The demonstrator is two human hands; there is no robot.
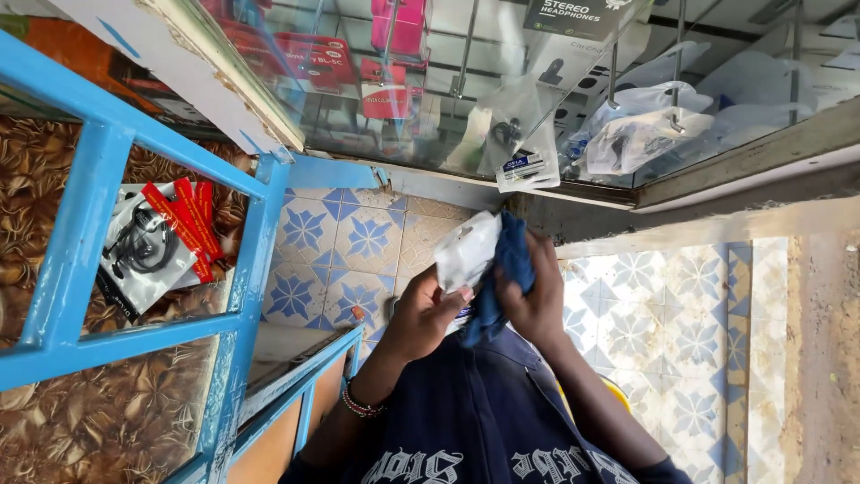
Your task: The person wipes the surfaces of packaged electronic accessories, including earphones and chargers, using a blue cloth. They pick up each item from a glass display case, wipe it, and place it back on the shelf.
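Packet [466, 251], white, sits gripped in left hand [428, 314], steadied so right hand [536, 305], clutching blue cloth [511, 269], can press against it.

navy printed shirt [475, 412], perhaps beaded bracelet [360, 405]

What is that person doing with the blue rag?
The person stands by a blue-framed glass counter. Their left hand holds a small white packet, and their right hand presses a dark blue cloth against it. More packets of earphones lie under the counter glass, and others hang in a glass case in front.
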